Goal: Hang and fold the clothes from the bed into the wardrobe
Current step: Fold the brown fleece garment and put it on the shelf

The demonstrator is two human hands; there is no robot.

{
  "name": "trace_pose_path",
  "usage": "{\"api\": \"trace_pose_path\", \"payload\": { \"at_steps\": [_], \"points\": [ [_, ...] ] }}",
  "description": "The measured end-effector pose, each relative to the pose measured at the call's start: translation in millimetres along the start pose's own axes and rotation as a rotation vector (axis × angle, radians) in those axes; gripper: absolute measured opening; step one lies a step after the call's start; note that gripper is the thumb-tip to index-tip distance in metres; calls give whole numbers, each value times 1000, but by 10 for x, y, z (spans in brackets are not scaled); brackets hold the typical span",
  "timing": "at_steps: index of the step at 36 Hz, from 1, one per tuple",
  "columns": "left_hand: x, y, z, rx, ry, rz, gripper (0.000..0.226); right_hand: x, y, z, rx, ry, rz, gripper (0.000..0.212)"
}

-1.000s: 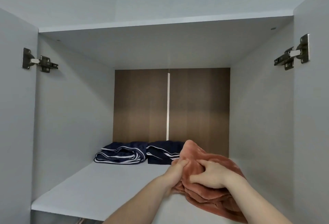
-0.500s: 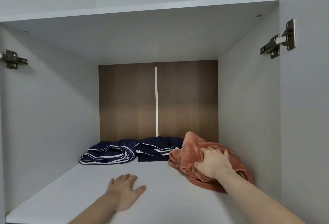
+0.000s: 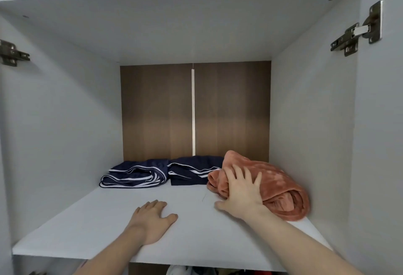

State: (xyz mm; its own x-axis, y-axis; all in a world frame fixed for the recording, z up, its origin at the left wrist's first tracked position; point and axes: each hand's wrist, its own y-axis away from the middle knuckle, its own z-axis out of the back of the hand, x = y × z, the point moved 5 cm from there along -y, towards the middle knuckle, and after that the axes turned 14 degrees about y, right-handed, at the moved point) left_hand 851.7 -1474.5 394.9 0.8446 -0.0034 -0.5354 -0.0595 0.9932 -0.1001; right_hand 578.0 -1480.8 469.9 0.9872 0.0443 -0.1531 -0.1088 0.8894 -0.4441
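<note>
— Since the right hand (image 3: 242, 189) lies spread over the pink fleece garment (image 3: 274, 185), fingers (image 3: 236, 171) straight and pressing rather than curled round it, I'd judge it is nudging the bundle toward the back right corner of the shelf (image 3: 109, 226).

— Why that corner?

— Two folded navy garments take up the rear: the navy striped bundle (image 3: 135, 175) on the left and the navy folded piece (image 3: 192, 170) beside it, touching the fleece at its left edge. The fleece fills the gap between them and the right wall, which would keep the row tidy.

— And the left hand (image 3: 152, 220)?

— Flat on the bare shelf, palm down, fingers relaxed and holding nothing. It looks like a brace while the person leans into the wardrobe.

— Is the fleece properly folded?

— Loosely. Its near end gapes open in a roll, so it may slump once released.

— Anything else?

— More clothes (image 3: 196, 271) show dimly below the shelf; I can't tell what they are.
</note>
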Motion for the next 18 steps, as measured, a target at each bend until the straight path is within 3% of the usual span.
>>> {"api": "trace_pose_path", "payload": {
  "at_steps": [2, 11, 18],
  "points": [
    [-1, 15, 3, 2, 3, -1, 75, -75, 10, -80, 8, 78, -22, 109],
    [12, 6, -10, -12, 2, -27, 73, -394, -171, -219, -89, 224, 6, 68],
    [60, -51, -39, -31, 14, -35, 74, -497, -368, -334, -64, 163, 31, 69]
  ]
}}
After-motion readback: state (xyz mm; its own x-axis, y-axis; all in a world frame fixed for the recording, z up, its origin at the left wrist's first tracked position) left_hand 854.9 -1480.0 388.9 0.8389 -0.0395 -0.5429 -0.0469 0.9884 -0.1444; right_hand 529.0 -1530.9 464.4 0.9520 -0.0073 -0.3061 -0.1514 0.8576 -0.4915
